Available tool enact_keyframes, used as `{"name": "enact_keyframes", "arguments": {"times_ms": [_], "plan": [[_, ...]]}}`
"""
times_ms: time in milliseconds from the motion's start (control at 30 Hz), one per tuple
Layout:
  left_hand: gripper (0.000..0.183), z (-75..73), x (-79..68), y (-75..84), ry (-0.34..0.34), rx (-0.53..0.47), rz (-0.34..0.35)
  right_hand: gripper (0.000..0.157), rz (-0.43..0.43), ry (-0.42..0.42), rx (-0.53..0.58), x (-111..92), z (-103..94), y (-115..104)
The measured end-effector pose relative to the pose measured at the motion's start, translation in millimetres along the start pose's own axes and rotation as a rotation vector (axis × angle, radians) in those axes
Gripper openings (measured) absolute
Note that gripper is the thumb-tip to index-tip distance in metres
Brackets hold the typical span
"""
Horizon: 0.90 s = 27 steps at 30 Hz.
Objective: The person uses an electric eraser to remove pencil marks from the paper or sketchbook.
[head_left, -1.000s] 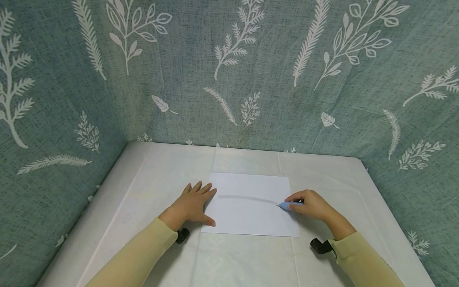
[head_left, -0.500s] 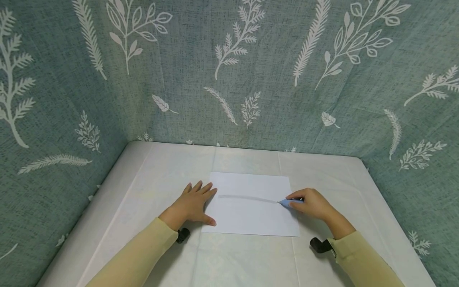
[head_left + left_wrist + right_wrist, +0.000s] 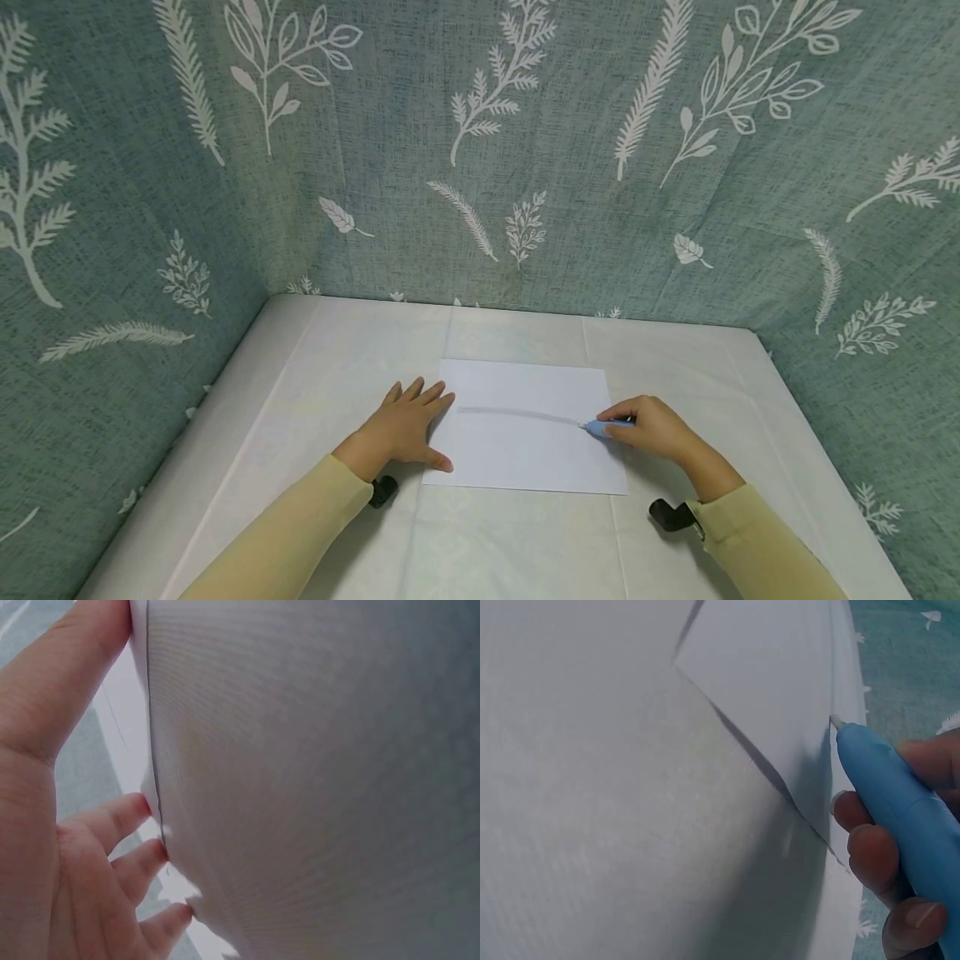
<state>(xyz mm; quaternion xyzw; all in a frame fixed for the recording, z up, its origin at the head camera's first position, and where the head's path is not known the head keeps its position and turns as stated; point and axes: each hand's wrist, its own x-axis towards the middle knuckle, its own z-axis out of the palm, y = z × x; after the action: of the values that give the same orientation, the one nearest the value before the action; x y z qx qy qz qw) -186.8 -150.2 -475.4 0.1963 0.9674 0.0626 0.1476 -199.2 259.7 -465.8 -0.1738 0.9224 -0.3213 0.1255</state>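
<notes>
A white sheet of paper (image 3: 517, 458) lies flat on the table, with a faint grey, slightly curved line (image 3: 510, 411) running across it. My left hand (image 3: 401, 425) rests with spread fingers at the sheet's left edge; thumb and fingertips touch it in the left wrist view. At the right side, my right hand (image 3: 654, 427) grips a thick light-blue pen (image 3: 896, 802) between thumb and fingers. The pen's pale narrow tip (image 3: 837, 721) points left at the right end of the grey line. Whether the tip touches the paper cannot be told for sure.
A white cloth (image 3: 517, 550) with fold creases covers the table. Green fabric walls (image 3: 405, 167) with white leaf prints stand behind and on both sides. Dark wrist cameras (image 3: 670, 514) stick out below both sleeves.
The pen tip has shifted very slightly away from me and then back, staying by the right end of the line. My left hand has stayed in place on the paper.
</notes>
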Motion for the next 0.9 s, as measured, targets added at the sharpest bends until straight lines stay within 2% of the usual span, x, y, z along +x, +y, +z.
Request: {"name": "enact_keyframes", "arguments": {"times_ms": [233, 400, 567, 900], "plan": [[0.116, 0.8, 0.6, -0.7, 0.000, -0.002, -0.001, 0.020, 0.029, 0.036, -0.019, -0.6, 1.2, -0.3], [0.117, 1.3, 0.7, -1.7, -0.001, -0.005, -0.001, 0.021, 0.007, 0.015, -0.006, -0.5, 1.0, -1.9], [0.117, 1.1, 1.3, -2.1, 0.004, -0.008, 0.007, 0.020, 0.036, 0.033, -0.010, 0.0, 0.7, -3.6], [0.116, 0.1, 0.7, -1.0, -0.001, -0.023, 0.001, 0.021, 0.020, 0.021, -0.018, 0.4, 1.5, -1.9]]}}
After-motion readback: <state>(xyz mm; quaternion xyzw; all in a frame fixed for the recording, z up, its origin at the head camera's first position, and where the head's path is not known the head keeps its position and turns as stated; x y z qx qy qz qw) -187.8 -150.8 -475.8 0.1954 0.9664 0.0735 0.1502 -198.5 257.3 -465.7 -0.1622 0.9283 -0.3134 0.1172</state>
